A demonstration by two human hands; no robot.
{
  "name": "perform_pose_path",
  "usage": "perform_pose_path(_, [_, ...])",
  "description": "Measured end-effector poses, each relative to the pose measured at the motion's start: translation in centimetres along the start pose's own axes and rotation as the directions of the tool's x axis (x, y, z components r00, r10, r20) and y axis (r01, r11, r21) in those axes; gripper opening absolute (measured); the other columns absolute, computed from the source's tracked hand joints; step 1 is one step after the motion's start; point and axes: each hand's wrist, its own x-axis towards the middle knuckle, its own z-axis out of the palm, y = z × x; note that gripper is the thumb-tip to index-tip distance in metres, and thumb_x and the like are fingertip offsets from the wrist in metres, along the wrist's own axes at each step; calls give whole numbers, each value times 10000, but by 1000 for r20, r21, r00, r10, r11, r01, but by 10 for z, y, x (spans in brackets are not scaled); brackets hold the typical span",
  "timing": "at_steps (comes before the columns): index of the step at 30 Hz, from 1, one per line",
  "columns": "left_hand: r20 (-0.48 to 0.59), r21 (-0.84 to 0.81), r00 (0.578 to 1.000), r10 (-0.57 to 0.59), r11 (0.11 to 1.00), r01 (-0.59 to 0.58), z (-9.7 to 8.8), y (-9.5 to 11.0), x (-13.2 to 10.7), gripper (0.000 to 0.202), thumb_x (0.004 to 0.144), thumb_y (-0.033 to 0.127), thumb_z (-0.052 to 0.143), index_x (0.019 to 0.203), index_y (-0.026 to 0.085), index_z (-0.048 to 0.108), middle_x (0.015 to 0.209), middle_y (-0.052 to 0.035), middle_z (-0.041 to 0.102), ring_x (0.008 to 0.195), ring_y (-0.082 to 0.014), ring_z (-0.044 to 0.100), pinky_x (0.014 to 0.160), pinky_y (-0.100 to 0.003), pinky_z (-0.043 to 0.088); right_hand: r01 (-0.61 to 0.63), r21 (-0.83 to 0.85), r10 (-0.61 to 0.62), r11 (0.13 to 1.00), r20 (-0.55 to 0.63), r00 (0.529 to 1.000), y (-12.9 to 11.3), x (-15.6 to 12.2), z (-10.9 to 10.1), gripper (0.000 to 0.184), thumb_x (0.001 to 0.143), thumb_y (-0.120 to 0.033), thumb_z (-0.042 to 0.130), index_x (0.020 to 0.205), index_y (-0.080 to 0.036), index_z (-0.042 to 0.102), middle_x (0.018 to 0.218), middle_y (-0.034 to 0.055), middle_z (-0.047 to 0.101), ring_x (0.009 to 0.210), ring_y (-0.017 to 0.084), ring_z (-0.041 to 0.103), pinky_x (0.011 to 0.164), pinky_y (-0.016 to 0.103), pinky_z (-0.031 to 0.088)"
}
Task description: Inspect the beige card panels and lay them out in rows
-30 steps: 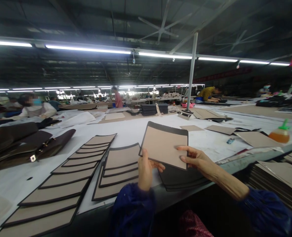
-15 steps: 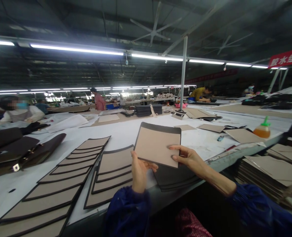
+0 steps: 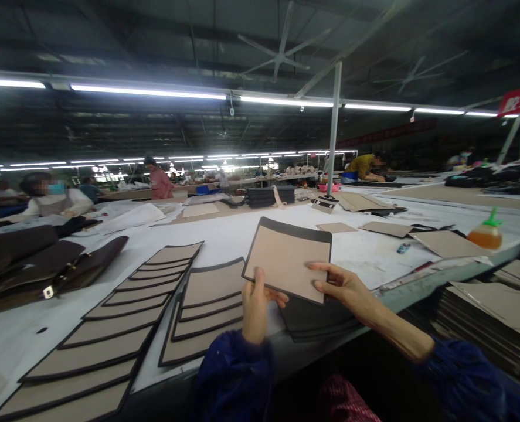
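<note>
A flat beige panel with dark edging (image 3: 286, 255) is held up at a tilt above the table's front edge. My left hand (image 3: 257, 305) grips its lower left, thumb on the beige face and fingers underneath. At the panel's right edge, my right hand (image 3: 341, 287) pinches it, with fingertips on the beige face. Below the panel, dark sheets (image 3: 316, 319) lie stacked at the table edge. Left of my left hand is a short overlapping row of similar panels (image 3: 218, 287). Farther left runs a longer overlapping row of panels (image 3: 110, 328).
Dark brown leather-like pieces with metal clasps (image 3: 66, 266) lie at the left. A bottle of amber liquid with a green top (image 3: 486, 231) stands at the right, above stacked beige sheets (image 3: 492, 310). A metal post (image 3: 334, 129) rises at the back. Several people work beyond.
The view has turned slightly left, so the scene sits farther right. My left thumb has come over the front of the panel. The right hand keeps its pinch.
</note>
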Motion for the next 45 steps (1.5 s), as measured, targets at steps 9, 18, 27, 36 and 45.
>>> perform_pose_path(9, [-98,37,995,4,999,0,-3,1,0,550,823,575,515,576,93,610,408,-77,576,348,-159,543,361,-240,413,160,-219,-161,963,13,987,1,-9,8,380,749,-387,697,1098,-248,639,902,21,654,622,138,533,557,272,460])
perform_pose_path(18, [-40,-9,999,-34,999,34,1,2,1,528,774,612,563,633,105,597,442,-70,594,375,-168,561,372,-240,418,78,-64,-79,995,-13,997,4,-7,2,467,689,-401,764,1105,-232,633,938,28,654,658,135,560,536,250,501])
perform_pose_path(27, [93,-39,995,25,999,-21,-1,1,0,676,804,690,408,751,56,635,464,-113,609,397,-197,568,405,-282,422,-177,224,159,959,96,983,5,-11,-14,515,662,-318,811,1139,-252,626,1004,32,679,724,145,657,601,247,561])
perform_pose_path(36, [-85,160,992,89,984,-74,-5,-3,0,613,863,588,409,510,119,586,462,-120,613,392,-160,549,445,-265,417,-174,201,156,964,100,983,6,-11,-18,531,664,-324,812,1149,-242,613,951,29,674,725,150,646,597,249,554])
perform_pose_path(45, [-238,308,959,154,948,-76,-13,-9,4,554,849,545,454,491,144,590,424,-77,589,368,-157,539,402,-252,413,90,-99,-92,991,-16,996,2,-19,2,433,689,-400,767,1070,-236,644,838,9,623,623,120,528,526,246,500])
